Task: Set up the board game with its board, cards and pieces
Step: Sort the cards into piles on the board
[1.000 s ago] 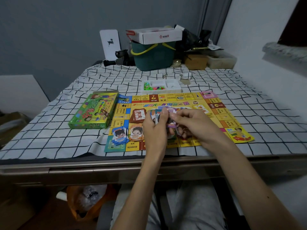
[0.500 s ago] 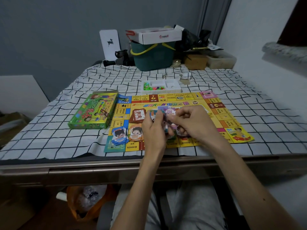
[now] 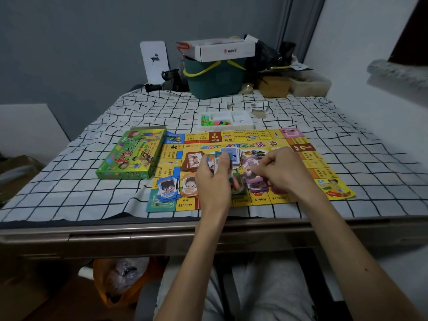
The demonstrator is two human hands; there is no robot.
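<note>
The step in hand looks like sorting play money by colour onto the game board (image 3: 320, 169), which lies flat on the checked cloth (image 3: 92, 181) over the desk. The left hand (image 3: 214, 181) grips a mixed stack of notes (image 3: 220, 161) upright above the middle of the board, thumb on the near face. The right hand (image 3: 283, 172) hangs with fingers curled over the purple pile (image 3: 253, 178). I cannot tell whether it pinches a note or has none. Sorted piles already lie along the near side of the board: a blue pile (image 3: 167, 189) marked 10000, and an orange pile (image 3: 190, 187) just beside it. A red-brown card stack (image 3: 193, 161) lies farther in. To do this well, I would hold the stack loosely enough that the top note slides off alone. Each note's colour should be read before it leaves the stack, and the note laid squarely on its pile rather than dropped. The piles are loose and sit near one another, so a careless wrist could fan or mix them. The right forearm crosses low over the board's near edge and should lift clear on each pass. The white tray (image 3: 243, 126) beyond the board has coloured pieces (image 3: 214, 122) in it, untouched as things lie, and the green game box (image 3: 133, 154) lies to the left. Both are well apart from the hands, so they can wait until the notes are squared.
</note>
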